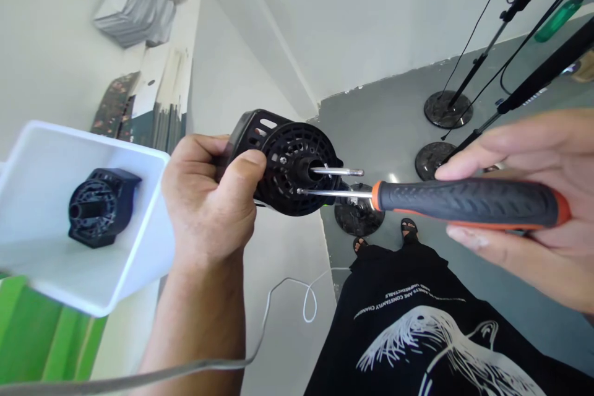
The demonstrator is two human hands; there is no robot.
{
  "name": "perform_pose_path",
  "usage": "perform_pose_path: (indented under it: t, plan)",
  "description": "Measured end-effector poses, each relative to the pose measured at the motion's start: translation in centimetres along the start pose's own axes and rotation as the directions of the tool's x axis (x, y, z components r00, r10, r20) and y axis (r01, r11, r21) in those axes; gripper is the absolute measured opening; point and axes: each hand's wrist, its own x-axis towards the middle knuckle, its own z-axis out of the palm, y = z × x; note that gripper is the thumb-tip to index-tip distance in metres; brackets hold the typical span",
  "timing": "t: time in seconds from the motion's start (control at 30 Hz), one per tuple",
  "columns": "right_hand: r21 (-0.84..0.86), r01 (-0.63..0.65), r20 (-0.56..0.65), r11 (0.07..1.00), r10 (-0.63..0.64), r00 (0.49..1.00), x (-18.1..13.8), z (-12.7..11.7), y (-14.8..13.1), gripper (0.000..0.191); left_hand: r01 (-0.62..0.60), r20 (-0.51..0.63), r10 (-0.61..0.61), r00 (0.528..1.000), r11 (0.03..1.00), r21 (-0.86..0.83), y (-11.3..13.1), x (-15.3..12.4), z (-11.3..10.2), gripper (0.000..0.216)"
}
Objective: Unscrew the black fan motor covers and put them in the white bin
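Note:
My left hand [213, 198] grips a black plastic motor housing [290, 164] with a slotted round face, thumb over its near edge. A metal shaft [341, 171] with a threaded tip sticks out of the housing's centre. In my right hand [524, 210] lies a screwdriver [464, 201] with a black and orange handle, held between thumb and fingers. The screwdriver's tip meets the housing's face just below the shaft, where a small screw seems to sit. Another screw [283, 161] shows on the face above left.
A white bin [125, 297] at left holds a similar black housing [97, 207]. Books and papers [158, 86] stand on a shelf behind. Black stands on round bases [448, 108] rise from the floor at right. A pale cable [266, 315] crosses the lower part.

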Motion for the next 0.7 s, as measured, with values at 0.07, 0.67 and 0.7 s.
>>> perform_pose_path:
  t: [0.07,0.67,0.7]
  plan:
    - [-0.022,-0.029,-0.031,0.999,0.028,0.999,0.1,0.3,0.0,0.035,0.006,0.004,-0.006,1.0,1.0,-0.003,0.0,0.0,0.0,0.019]
    - [0.368,-0.114,-0.209,0.923,0.202,0.957,-2.3,0.7,2.5,0.052,0.033,0.012,-0.033,0.999,0.999,0.008,-0.2,-0.1,0.1,0.02]
    - [0.373,-0.109,-0.213,0.921,0.199,0.957,-2.5,0.7,2.5,0.054,0.029,0.014,-0.03,0.999,0.999,0.013,-0.2,-0.2,0.0,0.02]
